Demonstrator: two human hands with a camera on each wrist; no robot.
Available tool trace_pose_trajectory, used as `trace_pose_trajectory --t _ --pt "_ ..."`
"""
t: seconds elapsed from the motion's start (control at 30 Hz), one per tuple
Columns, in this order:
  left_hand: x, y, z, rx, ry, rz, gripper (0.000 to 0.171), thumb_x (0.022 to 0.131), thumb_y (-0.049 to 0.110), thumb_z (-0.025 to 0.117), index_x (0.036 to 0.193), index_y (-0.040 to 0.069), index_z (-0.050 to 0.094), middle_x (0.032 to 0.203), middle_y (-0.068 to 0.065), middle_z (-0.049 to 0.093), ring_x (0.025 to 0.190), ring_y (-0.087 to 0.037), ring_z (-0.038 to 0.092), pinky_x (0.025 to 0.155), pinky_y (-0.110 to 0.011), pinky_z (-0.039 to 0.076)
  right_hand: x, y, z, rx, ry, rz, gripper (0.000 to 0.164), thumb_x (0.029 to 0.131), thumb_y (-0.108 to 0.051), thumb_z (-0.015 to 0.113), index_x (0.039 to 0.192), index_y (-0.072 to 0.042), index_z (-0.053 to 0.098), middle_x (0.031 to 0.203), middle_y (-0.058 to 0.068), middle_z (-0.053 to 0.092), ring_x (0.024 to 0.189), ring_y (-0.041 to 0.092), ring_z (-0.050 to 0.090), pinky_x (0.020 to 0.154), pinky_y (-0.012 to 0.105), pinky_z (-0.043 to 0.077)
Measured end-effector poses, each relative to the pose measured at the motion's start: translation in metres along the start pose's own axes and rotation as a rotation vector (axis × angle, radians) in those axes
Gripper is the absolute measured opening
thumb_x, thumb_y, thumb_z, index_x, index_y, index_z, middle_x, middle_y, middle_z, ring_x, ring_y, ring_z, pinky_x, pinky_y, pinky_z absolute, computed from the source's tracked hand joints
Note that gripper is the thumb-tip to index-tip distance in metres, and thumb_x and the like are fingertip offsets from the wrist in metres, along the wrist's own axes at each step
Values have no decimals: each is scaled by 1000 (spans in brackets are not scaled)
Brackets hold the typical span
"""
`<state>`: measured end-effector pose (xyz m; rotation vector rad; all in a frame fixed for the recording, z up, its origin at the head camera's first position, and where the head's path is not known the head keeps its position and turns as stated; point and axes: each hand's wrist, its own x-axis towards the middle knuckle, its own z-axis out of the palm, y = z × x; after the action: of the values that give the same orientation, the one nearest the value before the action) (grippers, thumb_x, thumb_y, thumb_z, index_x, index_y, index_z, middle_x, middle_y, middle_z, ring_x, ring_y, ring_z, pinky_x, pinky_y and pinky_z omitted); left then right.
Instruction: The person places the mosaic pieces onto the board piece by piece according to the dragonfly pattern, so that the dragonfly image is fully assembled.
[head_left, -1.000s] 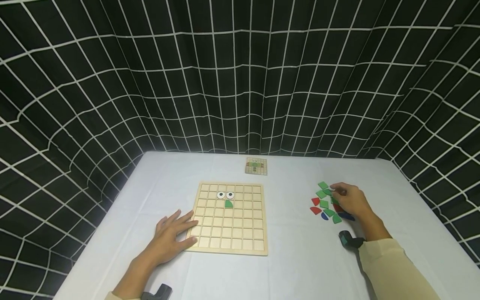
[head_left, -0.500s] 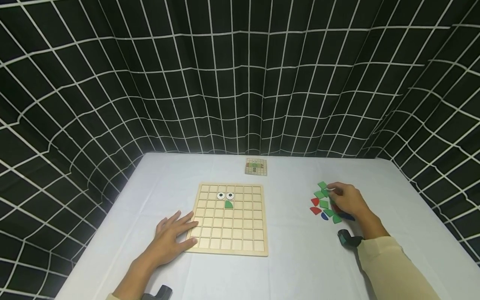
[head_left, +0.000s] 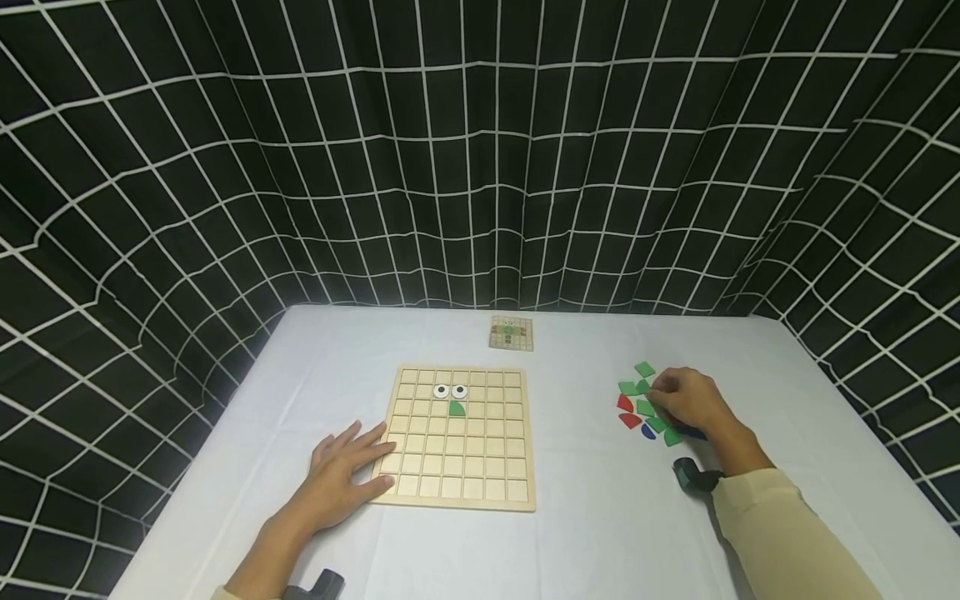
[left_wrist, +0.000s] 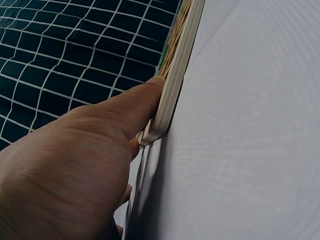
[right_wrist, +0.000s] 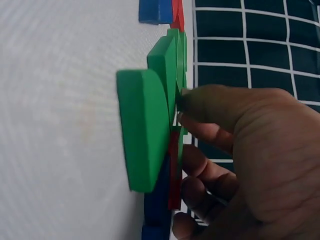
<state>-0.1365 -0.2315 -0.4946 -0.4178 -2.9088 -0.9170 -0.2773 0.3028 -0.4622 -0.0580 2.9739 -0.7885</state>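
Note:
My left hand (head_left: pixel 339 477) rests with spread fingers on the left edge of a square wooden grid board (head_left: pixel 463 465). In the left wrist view its thumb (left_wrist: pixel 142 97) lies on the board's corner rim. Two round eye pieces (head_left: pixel 450 392) and a green quarter-circle piece (head_left: pixel 457 409) sit in the board's upper cells. At the right, my right hand (head_left: pixel 693 400) pinches a green piece (head_left: pixel 642 387) between thumb and index finger, low over the pile; the fingertips hide part of it. In the right wrist view the other fingers hang curled beside the pieces.
Loose pieces surround the right hand: a green diamond (head_left: pixel 644 369), a green square (head_left: pixel 645 407), red quarter-circles (head_left: pixel 629 421) and a blue half-round piece (head_left: pixel 648 432). A small pattern card (head_left: pixel 512 332) lies behind the board on the white table (head_left: pixel 585 533). A black gridded curtain (head_left: pixel 480 167) encloses the table.
The right hand has moved slightly left with the green piece at its fingertips, and a neighbouring green piece has slid and turned leftward. The left hand and board look unmoved.

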Motion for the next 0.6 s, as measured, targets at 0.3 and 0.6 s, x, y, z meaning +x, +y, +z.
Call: trace_pose_trajectory --t 0.3,0.6 --pt "0 -3 1 6 3 5 55 81 54 69 126 23 65 148 2 42 141 -32 22 110 -59 1 5 -2 -5 -7 -114 -39 38 88 -19 69 122 -7 57 104 23 57 82 31 54 64 40 47" --pt "0 -1 1 1 17 11 51 82 48 71 126 22 65 147 0 43 141 -34 23 109 -60 2 12 -3 -9 -50 -177 -41 35 86 -18 72 118 -8 60 108 27 57 90 37 54 73 50 50"
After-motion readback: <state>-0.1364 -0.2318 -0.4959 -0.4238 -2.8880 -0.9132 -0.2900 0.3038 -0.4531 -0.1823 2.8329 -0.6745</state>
